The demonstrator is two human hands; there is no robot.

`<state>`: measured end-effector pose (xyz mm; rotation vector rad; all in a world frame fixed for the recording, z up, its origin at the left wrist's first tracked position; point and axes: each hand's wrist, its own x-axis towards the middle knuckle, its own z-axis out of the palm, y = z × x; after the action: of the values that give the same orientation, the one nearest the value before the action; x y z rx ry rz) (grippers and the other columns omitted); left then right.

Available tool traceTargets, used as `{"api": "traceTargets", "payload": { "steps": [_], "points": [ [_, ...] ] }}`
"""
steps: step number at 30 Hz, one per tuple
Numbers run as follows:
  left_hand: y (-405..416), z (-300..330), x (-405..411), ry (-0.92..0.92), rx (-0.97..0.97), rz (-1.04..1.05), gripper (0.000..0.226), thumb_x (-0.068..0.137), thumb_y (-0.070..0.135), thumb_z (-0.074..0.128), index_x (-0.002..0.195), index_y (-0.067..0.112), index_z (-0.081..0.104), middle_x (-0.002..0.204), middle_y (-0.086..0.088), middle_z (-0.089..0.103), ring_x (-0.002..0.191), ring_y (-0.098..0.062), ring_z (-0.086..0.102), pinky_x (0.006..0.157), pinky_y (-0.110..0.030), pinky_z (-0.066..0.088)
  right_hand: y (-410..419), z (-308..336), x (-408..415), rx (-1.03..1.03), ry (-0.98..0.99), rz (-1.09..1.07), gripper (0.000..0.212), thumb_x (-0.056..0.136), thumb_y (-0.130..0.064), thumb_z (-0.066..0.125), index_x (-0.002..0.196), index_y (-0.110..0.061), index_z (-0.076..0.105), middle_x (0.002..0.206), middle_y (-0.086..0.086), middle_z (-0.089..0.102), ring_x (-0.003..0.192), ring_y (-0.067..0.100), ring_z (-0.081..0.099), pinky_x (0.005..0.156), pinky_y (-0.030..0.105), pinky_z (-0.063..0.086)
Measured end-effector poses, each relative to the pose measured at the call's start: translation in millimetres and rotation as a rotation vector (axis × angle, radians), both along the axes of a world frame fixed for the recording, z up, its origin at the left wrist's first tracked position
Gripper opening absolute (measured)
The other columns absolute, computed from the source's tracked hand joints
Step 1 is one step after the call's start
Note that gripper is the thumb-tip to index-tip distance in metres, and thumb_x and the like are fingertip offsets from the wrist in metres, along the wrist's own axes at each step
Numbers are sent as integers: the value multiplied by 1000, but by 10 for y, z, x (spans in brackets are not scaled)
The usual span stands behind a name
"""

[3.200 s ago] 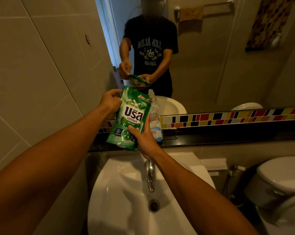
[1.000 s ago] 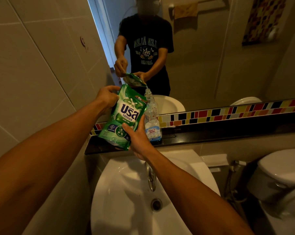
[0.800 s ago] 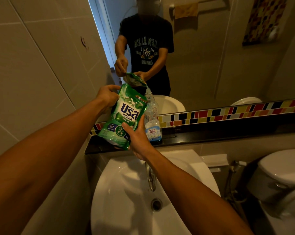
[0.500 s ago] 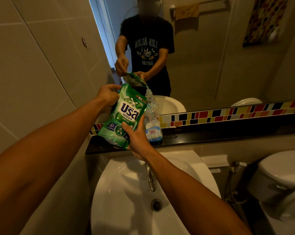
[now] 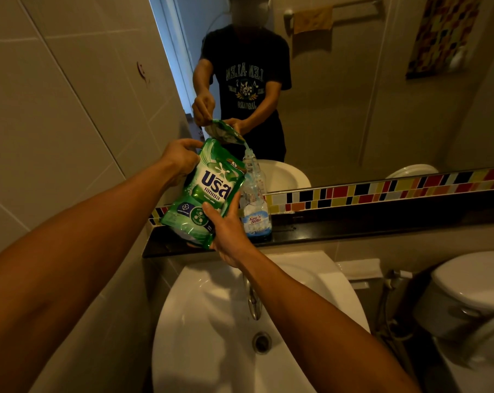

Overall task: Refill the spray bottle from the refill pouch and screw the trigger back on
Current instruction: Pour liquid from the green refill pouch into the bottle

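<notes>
Now my left hand grips the upper left edge of the green refill pouch, fingers curled over its top corner; my right hand clasps the pouch's lower right side, thumb pressed on the printed front and the other fingers hidden behind it; both hands are closed on the pouch and neither touches anything else that I can see. I hold the pouch tilted, its bottom down to the left and its top right corner tipped toward the neck of the spray bottle; whether liquid is running I cannot tell from here. That bottle is clear with a blue and white label low on its front; it stands upright on the dark ledge under the mirror, just to the right of the pouch and partly behind my right thumb; its neck is bare, with no trigger on it. Behind the ledge runs a strip of coloured mosaic tile. Below my forearms lies the white basin, with the chrome tap and the drain showing between them; a white toilet sits at the right edge. Up in the mirror a towel hangs on a rail.
</notes>
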<state>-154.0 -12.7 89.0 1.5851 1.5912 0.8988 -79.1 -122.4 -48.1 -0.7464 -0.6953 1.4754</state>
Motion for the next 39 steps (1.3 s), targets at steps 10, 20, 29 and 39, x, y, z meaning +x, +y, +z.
{"api": "traceTargets", "payload": {
  "steps": [10, 20, 29, 39],
  "points": [
    [-16, 56, 8, 22, -4, -19, 44, 90, -7, 57, 128, 17, 59, 120, -15, 63, 74, -18, 67, 41, -19, 52, -6, 29, -25, -2, 33, -2, 89, 104, -11, 62, 162, -49, 8, 149, 8, 59, 134, 34, 60, 104, 72, 48],
    [-7, 86, 23, 27, 11, -24, 45, 91, -8, 56, 131, 14, 57, 126, -18, 60, 90, -24, 66, 57, -25, 52, -8, 41, -37, -14, 51, 31, 93, 103, -16, 64, 160, -58, 3, 151, 3, 57, 134, 34, 60, 99, 78, 47],
    [-24, 95, 45, 45, 26, -22, 45, 91, -9, 56, 130, 11, 59, 130, -21, 58, 106, -34, 65, 59, -26, 52, -9, 56, -30, -7, 65, 19, 92, 104, -14, 62, 161, -54, 3, 150, 5, 57, 133, 33, 61, 102, 74, 48],
    [24, 104, 43, 61, 16, -30, 43, 91, -5, 58, 128, 16, 59, 128, -18, 60, 73, -17, 65, 52, -24, 52, 11, 47, -42, -16, 67, 19, 91, 104, -15, 63, 161, -54, 4, 150, 4, 57, 134, 33, 60, 102, 75, 47]
  ]
}}
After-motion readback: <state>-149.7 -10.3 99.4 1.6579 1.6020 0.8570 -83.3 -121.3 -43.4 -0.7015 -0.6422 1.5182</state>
